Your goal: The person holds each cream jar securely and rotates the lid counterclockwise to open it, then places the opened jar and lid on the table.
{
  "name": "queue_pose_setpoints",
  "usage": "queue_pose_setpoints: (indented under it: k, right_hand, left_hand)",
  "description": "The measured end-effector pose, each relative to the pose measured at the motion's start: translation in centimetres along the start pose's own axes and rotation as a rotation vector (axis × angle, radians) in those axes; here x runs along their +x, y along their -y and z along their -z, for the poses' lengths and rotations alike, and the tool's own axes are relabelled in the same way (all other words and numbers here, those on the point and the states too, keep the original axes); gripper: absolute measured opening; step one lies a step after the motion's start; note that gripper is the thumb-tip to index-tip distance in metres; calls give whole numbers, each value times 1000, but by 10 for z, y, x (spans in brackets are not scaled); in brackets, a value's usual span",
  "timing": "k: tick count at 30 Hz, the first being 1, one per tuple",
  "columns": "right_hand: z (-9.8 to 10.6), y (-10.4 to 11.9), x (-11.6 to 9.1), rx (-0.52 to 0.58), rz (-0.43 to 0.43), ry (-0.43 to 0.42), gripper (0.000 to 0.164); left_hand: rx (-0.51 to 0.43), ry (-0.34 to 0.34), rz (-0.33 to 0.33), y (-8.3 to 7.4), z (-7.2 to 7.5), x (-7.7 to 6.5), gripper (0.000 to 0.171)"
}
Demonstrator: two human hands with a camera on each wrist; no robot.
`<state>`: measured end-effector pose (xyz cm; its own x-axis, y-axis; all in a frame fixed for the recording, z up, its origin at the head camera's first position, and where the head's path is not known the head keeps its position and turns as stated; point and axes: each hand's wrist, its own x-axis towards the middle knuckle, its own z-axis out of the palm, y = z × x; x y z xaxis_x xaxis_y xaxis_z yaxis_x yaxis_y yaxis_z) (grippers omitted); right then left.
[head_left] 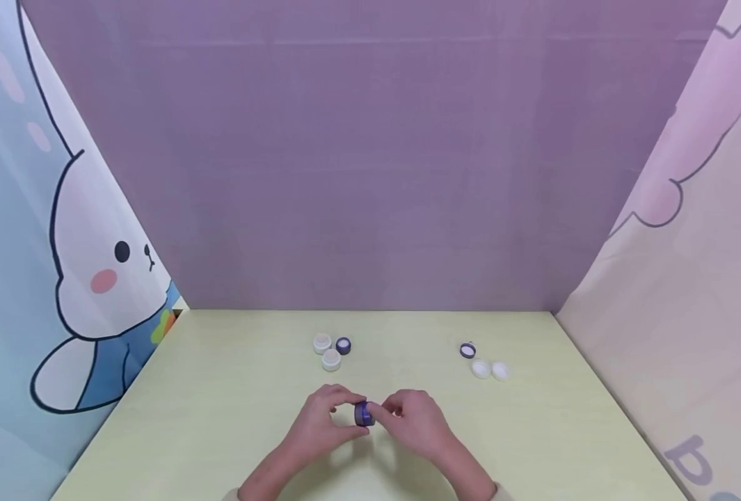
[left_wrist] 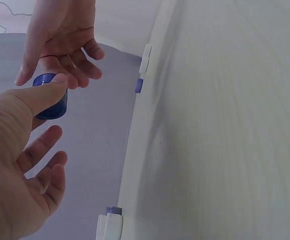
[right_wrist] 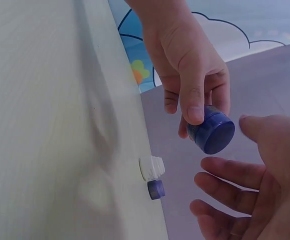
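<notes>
In the head view my left hand point(head_left: 322, 423) holds a small dark blue jar point(head_left: 362, 415) above the table's near part, pinched between thumb and fingers. The right wrist view shows the jar point(right_wrist: 214, 131) tilted, its flat, smooth round end turned toward my right hand point(right_wrist: 257, 182). A seam runs round its side. That right hand has its fingers loosely bent and parted, with a gap between them and the jar. From the left wrist view, the right hand point(left_wrist: 67, 45) is just beyond the jar point(left_wrist: 55, 105), partly behind it.
Two white jars point(head_left: 330, 360) and a dark blue one point(head_left: 343, 346) stand together on the pale table point(head_left: 220, 390), left of its middle. Farther right lie a dark-rimmed lid point(head_left: 467, 351) and two white lids point(head_left: 481, 369). A purple backdrop point(head_left: 370, 174) rises behind.
</notes>
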<state>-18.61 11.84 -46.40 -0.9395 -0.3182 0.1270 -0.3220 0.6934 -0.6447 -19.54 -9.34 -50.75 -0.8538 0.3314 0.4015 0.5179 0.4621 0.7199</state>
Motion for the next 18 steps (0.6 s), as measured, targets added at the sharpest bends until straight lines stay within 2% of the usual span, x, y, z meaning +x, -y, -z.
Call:
queue_pose_setpoints:
  k: [4,10,14,18]
  right_hand:
    - [-2,-2,-2,39,36,0,31]
    - [-4,-5,1,132,55,26,26]
    - [-5,-7,2,177,57,34,32]
    - [-7,-6,2,164,22,16,40]
  left_hand:
    - [-21,18,15,1,-3,-1,42]
    - [-28,20,15,3,-3,-2,42]
    - [-32,18,6,3,-3,-2,42]
    - [-32,19,5,3,-3,-2,40]
